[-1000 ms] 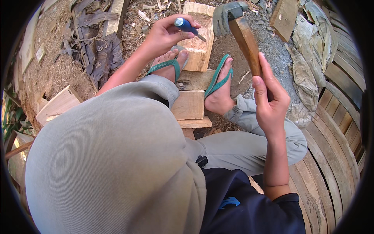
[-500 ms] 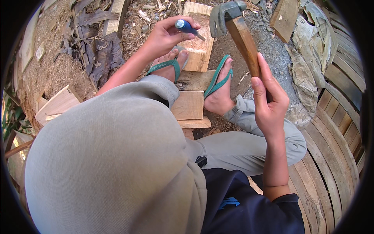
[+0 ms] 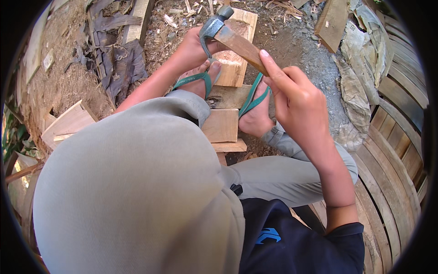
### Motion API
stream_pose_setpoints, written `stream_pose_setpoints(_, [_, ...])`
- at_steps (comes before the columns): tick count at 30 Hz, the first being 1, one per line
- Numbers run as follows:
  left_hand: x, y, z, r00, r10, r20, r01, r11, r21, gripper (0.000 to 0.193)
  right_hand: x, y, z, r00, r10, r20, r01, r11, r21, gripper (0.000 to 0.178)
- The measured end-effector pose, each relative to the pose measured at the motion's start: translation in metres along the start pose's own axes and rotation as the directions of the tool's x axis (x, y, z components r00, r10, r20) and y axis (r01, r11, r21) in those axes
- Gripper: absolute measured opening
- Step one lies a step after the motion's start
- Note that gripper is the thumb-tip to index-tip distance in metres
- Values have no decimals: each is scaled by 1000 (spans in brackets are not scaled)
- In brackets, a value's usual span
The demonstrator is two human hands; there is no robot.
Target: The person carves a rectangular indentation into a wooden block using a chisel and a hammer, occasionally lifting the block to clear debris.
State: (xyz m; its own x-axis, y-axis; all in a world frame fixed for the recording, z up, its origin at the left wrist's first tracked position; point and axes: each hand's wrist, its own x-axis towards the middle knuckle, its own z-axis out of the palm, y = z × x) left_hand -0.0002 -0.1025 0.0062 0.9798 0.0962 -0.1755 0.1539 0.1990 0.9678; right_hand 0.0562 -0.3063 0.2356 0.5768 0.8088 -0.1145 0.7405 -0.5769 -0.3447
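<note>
My right hand grips a claw hammer by its wooden handle. The metal hammer head is over my left hand and hides most of its fingers. Half a second ago that hand held a blue-handled chisel with its tip toward the wood; the chisel is now behind the hammer, and the hand keeps the same bent pose. Under both hands lies a pale wooden block with a rough, cut hollow in its upper face. Whether the hammer touches the chisel I cannot tell.
My feet in green flip-flops flank the block. More wood pieces lie between my legs. Chips and sawdust cover the ground. Dry bark strips are at left, a plank and crumpled sheeting at right, beside curved-looking slats.
My right hand has swung the hammer down and left, from upright at the right to over my left hand. The left hand has barely moved; its chisel is now hidden.
</note>
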Motion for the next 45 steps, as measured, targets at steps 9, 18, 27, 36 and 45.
stream_pose_setpoints(9, [-4, 20, 9, 997, -78, -18, 77, 994, -73, 31, 1, 7, -5, 997, 34, 69, -35, 999, 6, 57])
stream_pose_setpoints(18, [4, 24, 20, 998, 51, 36, -49, 998, -48, 30, -10, 5, -15, 983, 154, 96, -164, 981, 102, 49])
stream_pose_setpoints(27, [79, 35, 16, 991, 76, 111, -95, 980, 174, 35, -38, 39, -28, 801, 599, 15, -544, 717, 435, 43])
stream_pose_setpoints(36, [26, 13, -7, 993, 37, -109, -56, 984, -171, 33, -48, 43, -24, 791, 611, 37, -544, 674, 500, 44])
stream_pose_setpoints(45, [25, 15, -1, 995, 80, -55, -91, 968, -233, 32, -43, 34, -17, 840, 541, 45, -487, 713, 505, 46])
